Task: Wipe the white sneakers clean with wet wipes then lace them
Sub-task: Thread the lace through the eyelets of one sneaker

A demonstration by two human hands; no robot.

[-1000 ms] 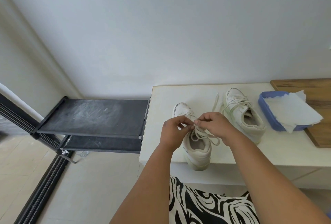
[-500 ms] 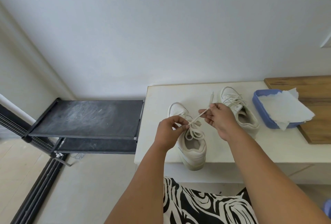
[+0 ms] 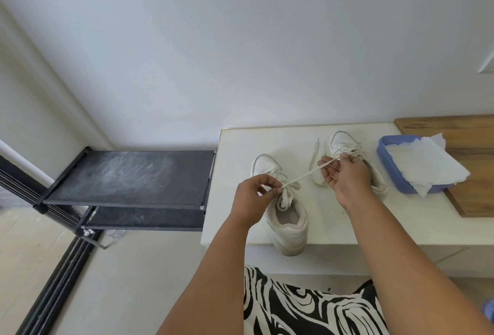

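Two white sneakers stand on the white table (image 3: 240, 142). The near sneaker (image 3: 290, 223) sits at the front edge, heel toward me. My left hand (image 3: 255, 195) pinches its lace at the knot over the tongue. My right hand (image 3: 347, 178) grips the other end of that lace (image 3: 304, 175) and holds it stretched taut up and to the right. The far sneaker (image 3: 340, 143) lies behind my right hand, partly hidden by it, with a loose lace end (image 3: 315, 150) lying on the table.
A blue tub (image 3: 387, 159) with white wipes (image 3: 425, 164) sits at the right, partly on a wooden board (image 3: 475, 147). A black two-tier shoe rack (image 3: 128, 176) stands left of the table. Patterned black-and-white fabric (image 3: 307, 308) lies below the table edge.
My right hand has moved up and to the right, drawing the lace out long and taut. My left hand stays pinching at the knot on the near sneaker.
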